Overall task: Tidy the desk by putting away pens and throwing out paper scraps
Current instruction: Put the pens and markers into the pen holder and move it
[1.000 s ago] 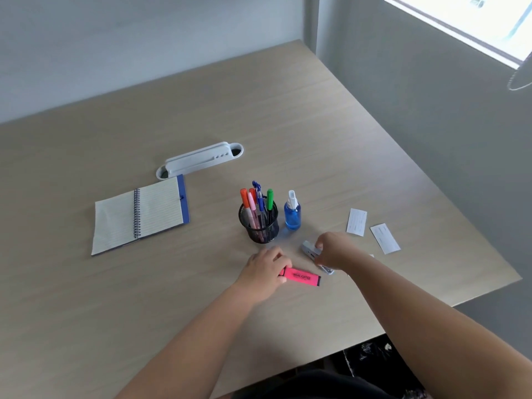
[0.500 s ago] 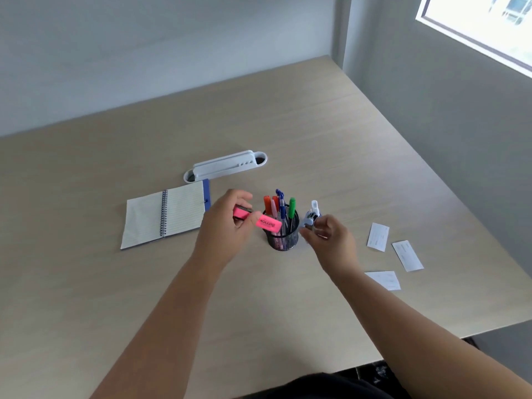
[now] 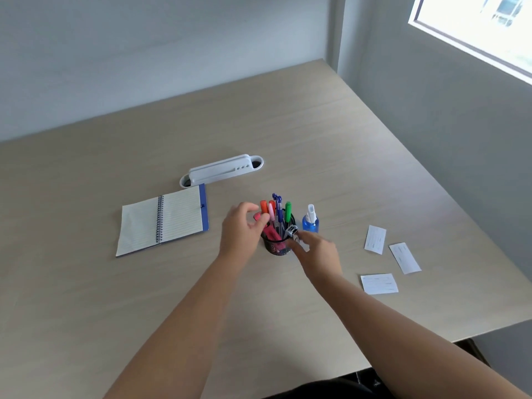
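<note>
A black mesh pen cup (image 3: 273, 249) stands mid-desk and holds several coloured pens (image 3: 279, 212). A pink highlighter (image 3: 270, 233) leans inside the cup. My left hand (image 3: 241, 230) is at the cup's left side, with thumb and forefinger pinching the highlighter's top end. My right hand (image 3: 318, 254) is at the cup's right side and grips a small silver stapler (image 3: 292, 230) over the rim; it is blurred. Three white paper scraps (image 3: 375, 239) (image 3: 405, 258) (image 3: 379, 283) lie flat on the desk to the right of my right hand.
A blue spray bottle (image 3: 310, 220) stands just right of the cup. An open spiral notebook (image 3: 164, 223) lies to the left, with a white desk organiser (image 3: 221, 169) behind it. The wooden desk (image 3: 345, 145) ends near the scraps on the right, against a grey wall.
My left hand has lowered the pink highlighter from above the cup into it. My right hand has carried the stapler to the cup's right rim. The spray bottle is back in sight.
</note>
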A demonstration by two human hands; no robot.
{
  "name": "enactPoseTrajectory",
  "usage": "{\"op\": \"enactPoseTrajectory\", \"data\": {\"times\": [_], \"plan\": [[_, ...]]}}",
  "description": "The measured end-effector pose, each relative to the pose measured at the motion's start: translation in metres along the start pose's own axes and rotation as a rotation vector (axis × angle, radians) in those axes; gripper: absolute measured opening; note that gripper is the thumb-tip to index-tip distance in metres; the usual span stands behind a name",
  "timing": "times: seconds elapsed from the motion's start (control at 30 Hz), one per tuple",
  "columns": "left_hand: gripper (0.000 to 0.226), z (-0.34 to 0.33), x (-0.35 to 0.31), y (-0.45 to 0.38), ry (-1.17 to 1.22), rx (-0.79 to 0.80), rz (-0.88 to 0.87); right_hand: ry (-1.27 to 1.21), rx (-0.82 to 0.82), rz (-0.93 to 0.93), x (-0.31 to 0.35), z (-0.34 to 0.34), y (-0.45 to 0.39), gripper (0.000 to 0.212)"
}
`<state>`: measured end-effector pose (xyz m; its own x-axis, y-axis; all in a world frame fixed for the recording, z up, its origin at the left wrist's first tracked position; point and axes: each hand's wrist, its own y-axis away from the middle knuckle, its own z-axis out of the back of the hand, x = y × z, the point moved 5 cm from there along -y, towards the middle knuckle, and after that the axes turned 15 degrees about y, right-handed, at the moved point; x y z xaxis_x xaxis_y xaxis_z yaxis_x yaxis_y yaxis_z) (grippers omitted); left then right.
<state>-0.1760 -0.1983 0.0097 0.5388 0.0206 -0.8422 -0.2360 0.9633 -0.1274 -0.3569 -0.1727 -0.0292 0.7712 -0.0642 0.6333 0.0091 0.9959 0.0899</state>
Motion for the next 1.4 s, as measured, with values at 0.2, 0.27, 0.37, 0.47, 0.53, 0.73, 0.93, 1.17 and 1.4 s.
{"op": "enactPoseTrajectory", "data": {"times": [0.2, 0.27, 0.37, 0.47, 0.53, 0.73, 0.93, 1.17, 1.4], "plan": [[0.051, -0.009, 0.038, 0.016, 0.046, 0.182, 0.286, 0.062, 0.081, 0.002, -0.026, 0.003, 0.001, 0.047], [0.062, -0.022, 0.038, 0.021, 0.129, 0.284, 0.323, 0.076, 0.17, 0.012, -0.027, -0.002, 0.0, 0.054], [0.057, -0.03, 0.031, 0.021, 0.313, 0.276, 0.366, 0.082, 0.255, 0.065, -0.012, -0.011, -0.004, 0.065], [0.055, -0.028, 0.034, 0.018, 0.374, 0.262, 0.39, 0.061, 0.294, 0.052, 0.002, -0.021, -0.01, 0.065], [0.057, -0.024, 0.038, 0.016, 0.413, 0.266, 0.39, 0.069, 0.308, 0.051, 0.007, -0.027, -0.013, 0.063], [0.056, 0.01, 0.062, -0.012, 0.533, 0.171, 0.421, 0.021, 0.33, 0.086, 0.045, -0.059, -0.039, 0.061], [0.057, 0.046, 0.103, -0.065, 0.433, 0.106, 0.441, -0.011, 0.348, 0.067, 0.096, -0.093, -0.084, 0.057], [0.055, 0.062, 0.124, -0.13, 0.412, 0.049, 0.453, -0.029, 0.345, 0.028, 0.139, -0.111, -0.139, 0.046], [0.052, 0.062, 0.138, -0.169, 0.377, 0.007, 0.414, -0.133, 0.338, -0.005, 0.155, -0.123, -0.173, 0.044]]}}
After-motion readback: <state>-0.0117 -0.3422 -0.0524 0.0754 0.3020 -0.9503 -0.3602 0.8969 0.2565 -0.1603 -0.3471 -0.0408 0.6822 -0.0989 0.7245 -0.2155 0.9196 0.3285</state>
